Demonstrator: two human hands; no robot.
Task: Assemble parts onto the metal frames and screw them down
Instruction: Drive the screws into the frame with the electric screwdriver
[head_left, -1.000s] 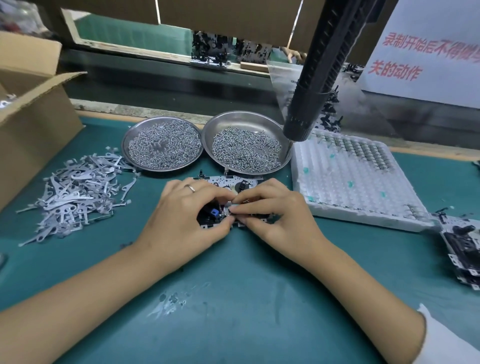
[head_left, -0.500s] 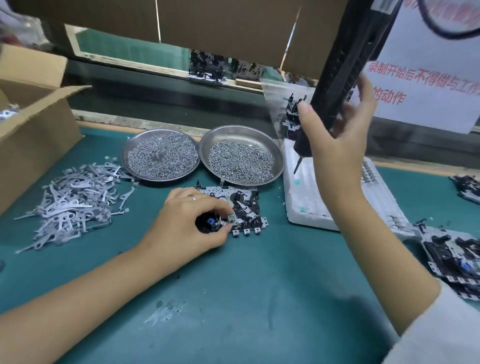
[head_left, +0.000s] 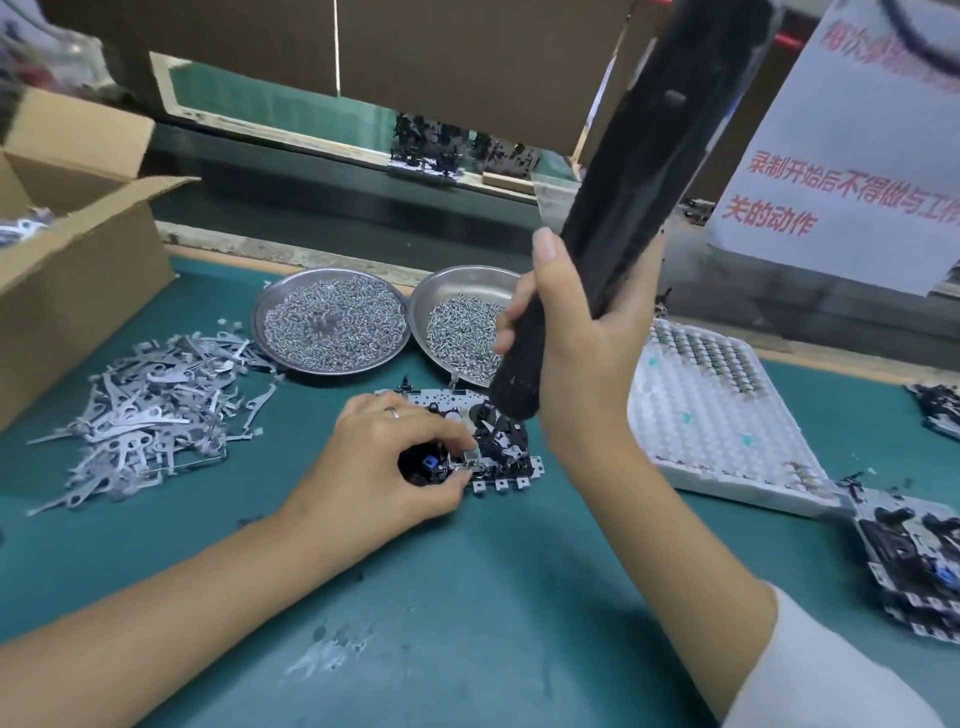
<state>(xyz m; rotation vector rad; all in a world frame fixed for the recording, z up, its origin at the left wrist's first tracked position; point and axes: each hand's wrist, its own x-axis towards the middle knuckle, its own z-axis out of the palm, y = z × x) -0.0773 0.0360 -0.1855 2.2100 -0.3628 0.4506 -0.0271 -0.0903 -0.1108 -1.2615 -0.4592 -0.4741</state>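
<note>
A metal frame with black plastic parts and a small blue piece lies on the green mat at the centre. My left hand pinches a small part on the frame's left side. My right hand grips the black hanging electric screwdriver, whose lower end hovers just above the frame's right half; its tip is hidden behind the body. Two round metal dishes of screws sit just behind the frame.
A heap of flat metal levers lies at the left, beside an open cardboard box. A white tray of small parts stands at the right. Finished frames are stacked at the right edge.
My right hand left the frame, rose to grasp the hanging screwdriver and has brought it down over the frame. My left hand stayed on the frame.
</note>
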